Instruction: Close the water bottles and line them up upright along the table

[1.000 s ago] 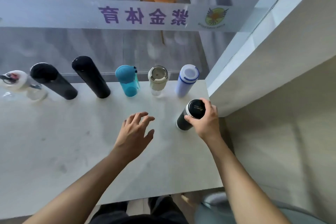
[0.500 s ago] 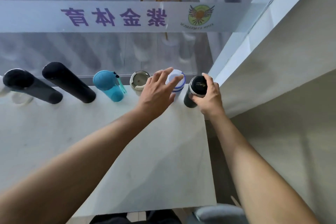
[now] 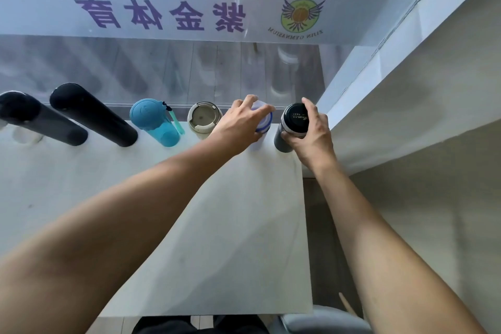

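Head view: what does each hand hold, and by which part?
The right hand grips the dark bottle by its black lid. The left hand holds the blue-ringed white bottle, also around its lid.

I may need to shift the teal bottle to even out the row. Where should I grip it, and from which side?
Probably round the upper body of the teal bottle, just under its domed lid, coming from the near side. It stands upright with the glass panel close behind, and its strap hangs on its right.
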